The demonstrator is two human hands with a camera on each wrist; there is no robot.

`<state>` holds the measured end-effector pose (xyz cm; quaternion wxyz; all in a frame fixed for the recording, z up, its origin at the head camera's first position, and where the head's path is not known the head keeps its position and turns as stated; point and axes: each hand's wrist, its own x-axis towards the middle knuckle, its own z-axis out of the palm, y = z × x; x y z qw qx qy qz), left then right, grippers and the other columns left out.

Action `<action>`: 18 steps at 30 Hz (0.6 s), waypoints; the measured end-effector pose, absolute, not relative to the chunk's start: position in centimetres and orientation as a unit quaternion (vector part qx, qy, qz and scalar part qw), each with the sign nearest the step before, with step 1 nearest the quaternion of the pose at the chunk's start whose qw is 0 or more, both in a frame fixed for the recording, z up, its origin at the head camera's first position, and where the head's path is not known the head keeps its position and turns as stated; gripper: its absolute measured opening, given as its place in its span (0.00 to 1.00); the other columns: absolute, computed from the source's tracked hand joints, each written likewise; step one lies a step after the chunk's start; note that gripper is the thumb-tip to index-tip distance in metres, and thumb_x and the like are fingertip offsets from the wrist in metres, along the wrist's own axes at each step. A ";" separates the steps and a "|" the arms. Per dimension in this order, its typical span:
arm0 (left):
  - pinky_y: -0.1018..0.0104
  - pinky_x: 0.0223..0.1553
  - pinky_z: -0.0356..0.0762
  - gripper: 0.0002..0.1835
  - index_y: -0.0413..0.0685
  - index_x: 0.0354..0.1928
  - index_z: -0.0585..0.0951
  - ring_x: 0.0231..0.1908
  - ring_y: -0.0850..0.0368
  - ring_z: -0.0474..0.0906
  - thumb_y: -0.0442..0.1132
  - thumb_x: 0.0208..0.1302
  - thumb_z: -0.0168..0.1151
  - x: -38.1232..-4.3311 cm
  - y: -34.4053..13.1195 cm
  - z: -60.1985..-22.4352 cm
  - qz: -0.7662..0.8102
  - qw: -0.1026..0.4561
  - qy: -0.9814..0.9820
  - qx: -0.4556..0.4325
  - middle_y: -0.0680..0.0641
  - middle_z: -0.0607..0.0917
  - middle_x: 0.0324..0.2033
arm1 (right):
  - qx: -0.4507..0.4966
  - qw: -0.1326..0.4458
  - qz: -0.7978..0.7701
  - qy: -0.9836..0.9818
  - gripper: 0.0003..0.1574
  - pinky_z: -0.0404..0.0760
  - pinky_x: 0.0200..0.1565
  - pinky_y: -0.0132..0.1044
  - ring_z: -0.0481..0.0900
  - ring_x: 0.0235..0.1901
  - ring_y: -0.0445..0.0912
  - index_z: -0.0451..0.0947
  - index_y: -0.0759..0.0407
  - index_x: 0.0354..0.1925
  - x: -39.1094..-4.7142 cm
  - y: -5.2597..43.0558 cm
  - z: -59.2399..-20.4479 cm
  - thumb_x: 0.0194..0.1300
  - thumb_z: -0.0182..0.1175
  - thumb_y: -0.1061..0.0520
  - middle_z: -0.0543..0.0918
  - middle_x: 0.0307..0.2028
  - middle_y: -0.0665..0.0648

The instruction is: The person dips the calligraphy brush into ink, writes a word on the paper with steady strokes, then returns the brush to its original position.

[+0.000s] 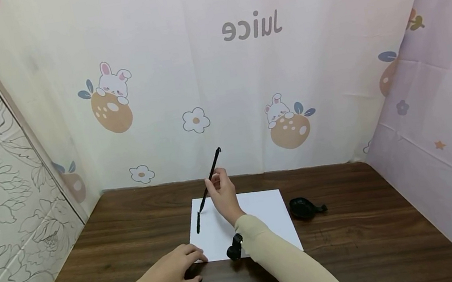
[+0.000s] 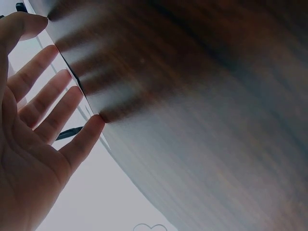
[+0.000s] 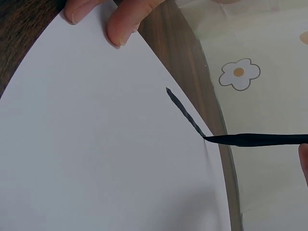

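My right hand pinches a slim black brush partway along its handle, over the left part of a white sheet of paper. In the right wrist view, the dark tip of the brush touches one end of a short black stroke near the paper's edge; a fingertip shows at the right border. With fingers spread, my left hand rests at the sheet's near left corner. The left wrist view shows the left hand palm-side, its fingertips on the dark surface.
A small black dish with a short handle sits just right of the paper. The brown wooden table backs onto a printed curtain, with more patterned cloth on both sides. A black wrist camera is strapped at the right cuff.
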<state>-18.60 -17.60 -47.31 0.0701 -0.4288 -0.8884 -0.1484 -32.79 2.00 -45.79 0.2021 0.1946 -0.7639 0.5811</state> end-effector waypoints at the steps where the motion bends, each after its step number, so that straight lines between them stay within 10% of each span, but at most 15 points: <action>1: 0.59 0.52 0.78 0.17 0.53 0.50 0.83 0.52 0.54 0.77 0.43 0.58 0.71 -18.6 -17.6 -47.3 -0.149 0.070 -0.888 -0.429 0.51 0.80 0.50 | 0.195 0.204 0.579 -0.765 0.16 0.82 0.42 0.36 0.79 0.43 0.46 0.65 0.57 0.57 -32.8 2.0 -45.8 0.76 0.55 0.55 0.77 0.42 0.54; 18: 0.59 0.52 0.78 0.17 0.53 0.50 0.83 0.52 0.55 0.77 0.44 0.58 0.70 -18.8 -17.7 -47.7 -0.147 0.076 -0.888 -0.428 0.51 0.80 0.50 | 0.199 0.202 0.565 -0.775 0.14 0.81 0.39 0.36 0.79 0.39 0.45 0.67 0.54 0.56 -33.0 2.3 -45.9 0.76 0.55 0.55 0.77 0.40 0.53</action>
